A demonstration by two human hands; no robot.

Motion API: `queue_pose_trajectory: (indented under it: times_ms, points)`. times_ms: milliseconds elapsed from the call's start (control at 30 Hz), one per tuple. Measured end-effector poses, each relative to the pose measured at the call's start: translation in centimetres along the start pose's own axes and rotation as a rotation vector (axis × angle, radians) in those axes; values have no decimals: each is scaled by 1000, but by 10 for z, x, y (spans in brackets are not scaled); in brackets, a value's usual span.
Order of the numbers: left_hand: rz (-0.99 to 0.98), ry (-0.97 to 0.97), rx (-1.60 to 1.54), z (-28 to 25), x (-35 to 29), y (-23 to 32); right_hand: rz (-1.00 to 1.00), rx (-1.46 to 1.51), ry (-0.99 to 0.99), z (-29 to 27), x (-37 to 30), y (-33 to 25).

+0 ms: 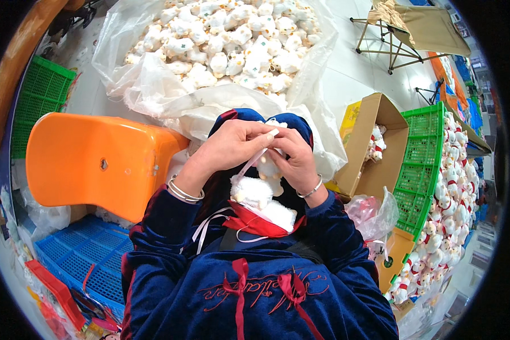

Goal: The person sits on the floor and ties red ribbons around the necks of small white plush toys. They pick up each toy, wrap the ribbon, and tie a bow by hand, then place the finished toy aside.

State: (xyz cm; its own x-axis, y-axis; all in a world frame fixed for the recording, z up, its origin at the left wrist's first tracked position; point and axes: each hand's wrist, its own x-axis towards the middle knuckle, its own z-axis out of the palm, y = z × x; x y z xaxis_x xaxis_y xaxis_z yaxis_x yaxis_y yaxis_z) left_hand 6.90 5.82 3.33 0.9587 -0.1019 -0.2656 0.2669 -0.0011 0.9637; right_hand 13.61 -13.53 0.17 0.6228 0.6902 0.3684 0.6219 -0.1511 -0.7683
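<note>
Over my lap, my left hand (232,144) and my right hand (296,158) meet with the fingertips pinched together. A pale narrow ribbon (251,162) runs down from the left fingers. A small white plush toy (268,168) is held at my right fingers, partly covered by both hands. Just below, another white plush piece (252,191) rests on my lap beside a piece of red cloth (245,220) with white ribbons trailing from it. Exactly what the fingertips grip is mostly hidden.
A big clear plastic bag (153,93) full of white plush toys lies ahead. An orange stool (90,161) and blue crate (85,255) stand left. On the right are an open cardboard box (379,170), a green crate (419,164) beside red-and-white toys (445,209), and a folding chair (430,28).
</note>
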Motion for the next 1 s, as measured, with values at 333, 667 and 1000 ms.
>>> queue_pose_trajectory:
  times_ms: [333, 667, 1000]
  points:
    - [406, 291, 395, 25, 5, -27, 459, 538, 139, -4, -2, 16]
    - [341, 385, 312, 38, 14, -24, 370, 337, -76, -29, 20, 16]
    - [440, 418, 173, 39, 21, -41, 423, 305, -277, -43, 41, 9]
